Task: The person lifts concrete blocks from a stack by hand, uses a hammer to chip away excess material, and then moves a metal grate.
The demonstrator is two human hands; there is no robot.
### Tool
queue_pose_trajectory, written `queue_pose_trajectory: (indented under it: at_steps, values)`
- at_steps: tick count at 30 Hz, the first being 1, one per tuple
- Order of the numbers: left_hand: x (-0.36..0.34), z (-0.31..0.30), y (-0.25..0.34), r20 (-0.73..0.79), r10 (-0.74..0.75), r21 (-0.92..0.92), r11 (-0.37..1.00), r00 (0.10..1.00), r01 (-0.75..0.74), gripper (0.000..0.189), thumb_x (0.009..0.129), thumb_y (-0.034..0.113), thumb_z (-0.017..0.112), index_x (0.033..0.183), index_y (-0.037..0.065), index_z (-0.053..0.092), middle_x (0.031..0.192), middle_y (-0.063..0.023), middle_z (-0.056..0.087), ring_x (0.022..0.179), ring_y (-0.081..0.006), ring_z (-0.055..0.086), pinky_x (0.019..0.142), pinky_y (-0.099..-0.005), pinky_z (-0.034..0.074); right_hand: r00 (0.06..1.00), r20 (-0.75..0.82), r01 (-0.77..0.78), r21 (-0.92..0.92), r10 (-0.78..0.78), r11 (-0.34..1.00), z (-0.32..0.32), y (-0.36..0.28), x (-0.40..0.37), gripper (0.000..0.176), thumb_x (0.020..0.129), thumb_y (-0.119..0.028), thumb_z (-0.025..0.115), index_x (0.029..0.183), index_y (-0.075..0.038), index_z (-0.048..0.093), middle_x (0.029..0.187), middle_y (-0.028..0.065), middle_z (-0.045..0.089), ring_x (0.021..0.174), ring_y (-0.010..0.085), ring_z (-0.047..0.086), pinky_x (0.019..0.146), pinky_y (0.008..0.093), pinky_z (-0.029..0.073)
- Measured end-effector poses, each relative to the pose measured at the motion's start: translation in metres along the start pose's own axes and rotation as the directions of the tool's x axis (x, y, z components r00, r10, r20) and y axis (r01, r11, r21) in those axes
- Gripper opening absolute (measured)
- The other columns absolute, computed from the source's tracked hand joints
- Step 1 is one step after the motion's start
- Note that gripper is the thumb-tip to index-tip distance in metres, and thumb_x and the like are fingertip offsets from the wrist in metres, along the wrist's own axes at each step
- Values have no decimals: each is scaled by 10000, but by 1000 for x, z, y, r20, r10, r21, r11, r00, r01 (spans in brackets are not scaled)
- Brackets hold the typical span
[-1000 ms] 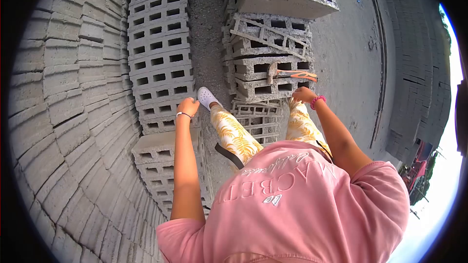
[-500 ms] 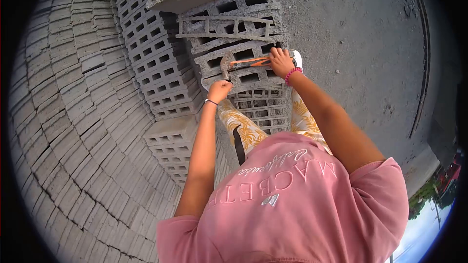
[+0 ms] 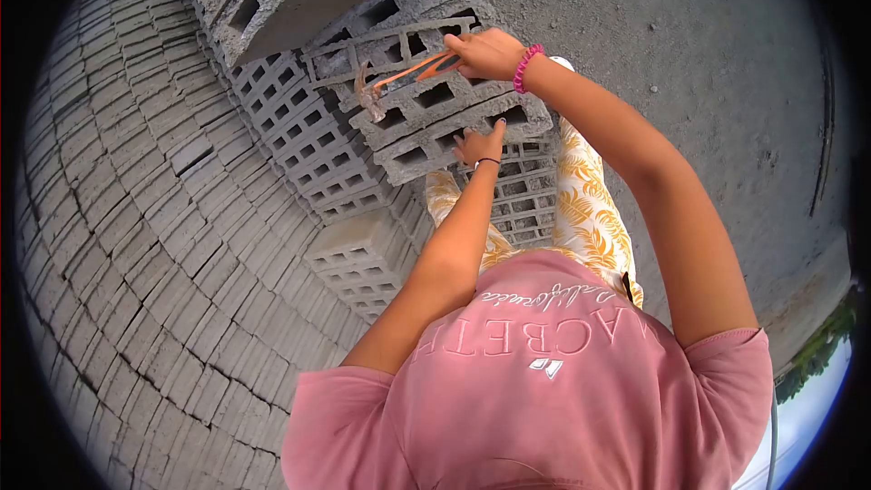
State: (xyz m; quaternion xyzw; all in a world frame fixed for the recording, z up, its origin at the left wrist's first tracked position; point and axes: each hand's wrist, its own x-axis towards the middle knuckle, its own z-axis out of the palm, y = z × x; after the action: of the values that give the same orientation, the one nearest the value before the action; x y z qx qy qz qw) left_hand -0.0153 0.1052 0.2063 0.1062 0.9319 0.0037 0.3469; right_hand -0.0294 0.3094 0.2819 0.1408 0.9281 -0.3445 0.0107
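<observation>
My right hand (image 3: 492,54), with a pink band at the wrist, is closed round the end of an orange and black handled hammer (image 3: 408,75). The rusty hammer head (image 3: 371,94) points left, above the edge of the hollow concrete blocks. My left hand (image 3: 482,144) has its fingers apart and touches the near hollow block (image 3: 395,163) with its fingertips, close to the holes. Another hollow block (image 3: 413,112) lies right behind it, under the hammer. A thin, broken-looking block piece (image 3: 363,47) rests farther back.
A large block (image 3: 308,9) rises at the top left. Stacked hollow blocks (image 3: 304,132) stand left of my hands, with a separate stack (image 3: 354,249) nearer me. Rows of grey blocks (image 3: 136,245) fill the left side. Gritty ground (image 3: 708,100) lies at right.
My view has shifted. My right hand and the hammer have moved up and left, away from the near block. My left hand has moved right, away from the hammer head, and its fingers have spread.
</observation>
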Motion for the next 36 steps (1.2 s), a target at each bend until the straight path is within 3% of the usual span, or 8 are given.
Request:
queue_pose_trajectory:
  at_steps: [6, 9, 16, 21, 25, 31, 33, 36]
  values:
    - [13, 2, 1, -51, -52, 20, 998, 997, 53, 688, 561, 488, 618, 943, -79, 541, 1019, -236, 531, 1080, -306, 431, 1030, -371, 125, 992, -14, -123, -84, 122, 989, 4, 37, 23, 271, 697, -177, 562, 942, -102, 473, 833, 88, 580, 762, 263, 577, 621, 371, 462]
    - [15, 2, -2, -100, 3, 4, 1000, 995, -2, 517, 553, 424, 652, 743, -53, 596, 796, -222, 595, 848, -324, 553, 978, -347, 234, 957, -273, 29, -244, -97, 969, 7, 50, 20, 218, 698, -178, 558, 899, -111, 511, 974, 50, 538, 923, 219, 512, 761, 362, 396]
    - [22, -2, -9, -24, -19, -156, 988, 1000, 15, 435, 486, 332, 712, 586, -69, 574, 617, -227, 580, 603, -347, 574, 685, -387, 449, 580, -611, -514, 239, 539, 824, 25, 65, -112, 272, 694, -105, 534, 966, -112, 543, 1082, 109, 456, 1024, 281, 430, 858, 393, 339]
    - [25, -7, -32, -22, 29, -194, 980, 999, -33, 409, 470, 291, 726, 563, -65, 550, 592, -195, 577, 565, -287, 570, 580, -348, 450, 384, -379, -715, 455, 842, 531, 69, 59, -241, 218, 705, -58, 501, 917, -61, 551, 1083, 145, 437, 1000, 315, 450, 850, 369, 382]
    - [28, -26, -68, 25, 120, -469, 878, 992, -94, 279, 508, 116, 712, 509, 24, 449, 578, -27, 510, 496, -118, 446, 486, -279, 388, 418, -214, -664, 592, 883, 457, 93, 42, -253, 210, 716, -58, 495, 918, -40, 550, 1028, 155, 496, 949, 299, 495, 839, 347, 389]
    - [-5, -126, -107, 259, 340, -771, 636, 904, -19, 242, 620, -54, 549, 857, -20, 586, 782, -63, 614, 697, -150, 585, 676, -255, 458, 610, 121, -629, 675, 783, 386, 124, 1, -197, 357, 816, -310, 417, 909, 9, 546, 923, 177, 575, 902, 316, 527, 828, 344, 380]
    - [-21, -156, -107, 400, 329, -770, 627, 855, 119, 241, 618, -59, 547, 853, -21, 584, 785, -65, 613, 688, -151, 586, 683, -260, 463, 545, 248, -655, 722, 801, 222, 143, -18, -182, 526, 834, -427, 337, 952, 46, 535, 949, 187, 570, 891, 295, 529, 831, 332, 369]
    - [-36, -170, -151, 383, 316, -807, 572, 868, 148, 191, 624, -55, 552, 808, -25, 595, 761, -53, 611, 651, -127, 575, 592, -246, 461, 361, 652, -562, 723, 667, -402, 152, -31, -171, 554, 836, -432, 383, 1065, 58, 503, 1052, 136, 539, 961, 230, 490, 836, 270, 355]
